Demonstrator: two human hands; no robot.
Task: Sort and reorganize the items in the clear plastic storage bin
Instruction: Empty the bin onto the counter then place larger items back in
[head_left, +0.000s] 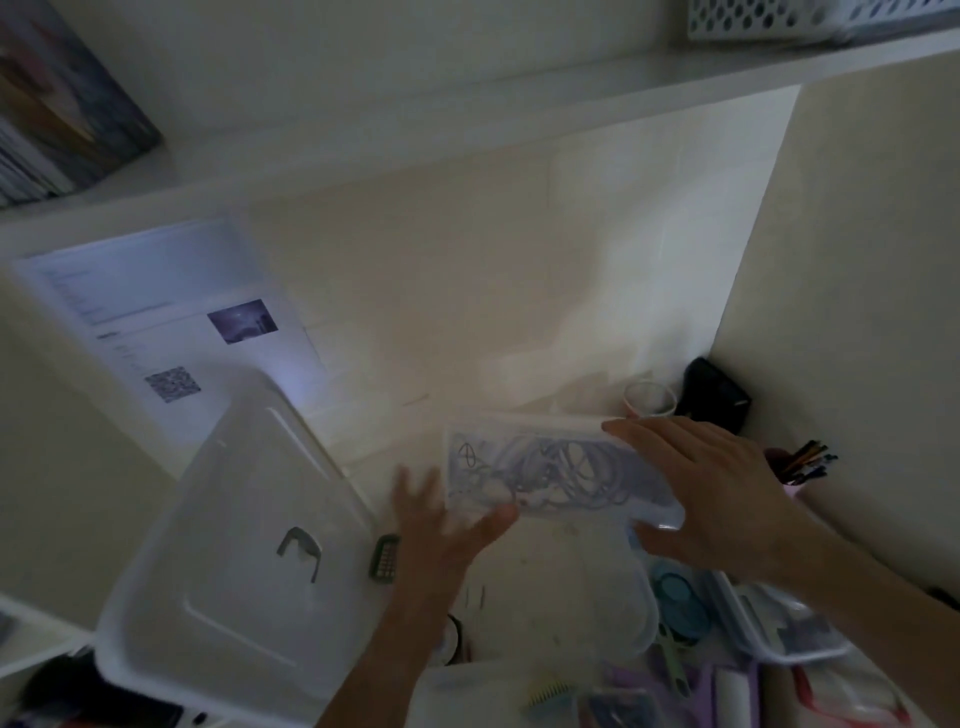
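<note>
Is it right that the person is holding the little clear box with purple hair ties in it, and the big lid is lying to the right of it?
Not quite. The head view shows the big lid lying to the left of the little clear box, not the right. The rest is right: the right hand grips the box, and the left hand touches it.

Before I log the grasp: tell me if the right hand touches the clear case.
Touching. Head view shows the right hand gripping the clear case at its right end.
</note>
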